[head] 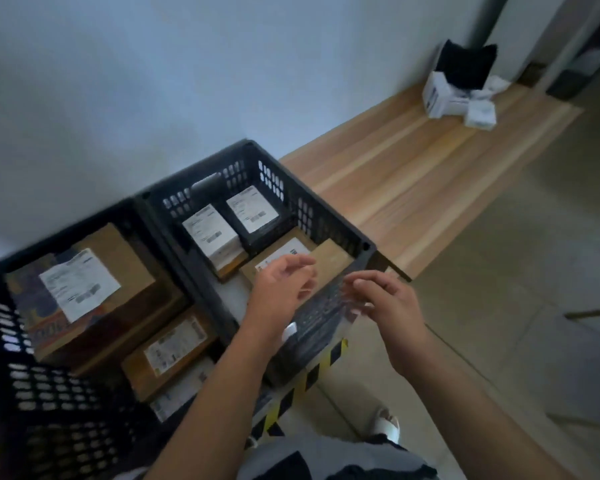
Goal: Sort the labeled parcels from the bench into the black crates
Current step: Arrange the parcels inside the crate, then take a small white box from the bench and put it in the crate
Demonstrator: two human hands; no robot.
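Observation:
Two black crates stand side by side at the left end of the wooden bench [413, 174]. The right crate [333, 220] holds a white labeled box [212, 233], a black labeled box [253, 211] and a brown labeled parcel [329, 258]. The left crate [32, 386] holds a large brown labeled parcel [80, 282] and a smaller brown one [170, 351]. My left hand [281, 289] hovers over the right crate with loosely curled fingers and holds nothing. My right hand [388, 303] hovers above that crate's near right corner, empty, fingers relaxed.
At the far right end of the bench lies a pile of white boxes [444, 95] with a black object [465, 64] behind them, against the wall. Yellow and black hazard tape [312, 372] marks the floor below the crates. My foot [385, 424] shows on the tiled floor.

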